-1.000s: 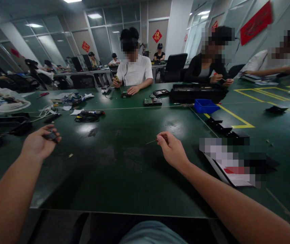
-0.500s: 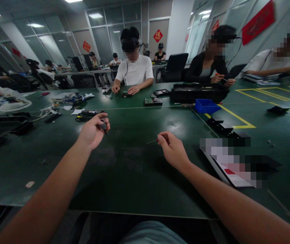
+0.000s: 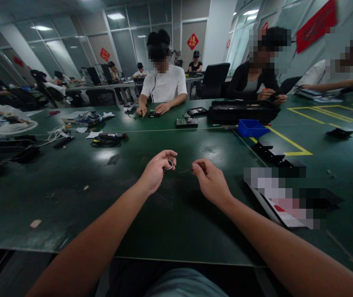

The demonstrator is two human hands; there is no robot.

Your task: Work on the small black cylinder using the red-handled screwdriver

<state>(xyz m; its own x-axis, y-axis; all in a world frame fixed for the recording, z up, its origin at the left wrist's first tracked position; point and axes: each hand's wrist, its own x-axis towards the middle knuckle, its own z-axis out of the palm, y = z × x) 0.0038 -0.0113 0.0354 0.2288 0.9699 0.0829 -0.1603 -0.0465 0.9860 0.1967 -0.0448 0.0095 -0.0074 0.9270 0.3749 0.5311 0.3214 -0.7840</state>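
Note:
My left hand (image 3: 158,170) is closed round a small ring-shaped thing (image 3: 169,164) with a pale rim, which looks like a small roll; the fingers hide most of it. Close by on the right, my right hand (image 3: 209,179) pinches a thin pointed tool (image 3: 185,170). Its slim shaft points left towards my left hand, and a bit of red shows at the fingertips. What kind of tool it is, I cannot make out. Both hands are held above the green table (image 3: 176,231), a small gap apart.
A coiled black cable (image 3: 106,140) lies ahead on the left. Hard drives (image 3: 186,122), a long black case (image 3: 244,111) and a blue bin (image 3: 252,128) stand farther back. Black brackets (image 3: 269,154) and a booklet (image 3: 283,206) are on the right. Co-workers sit across the table.
My left hand has moved right with the ring-shaped thing, away from the black cable and near my right hand. My right hand stays almost still with the thin tool.

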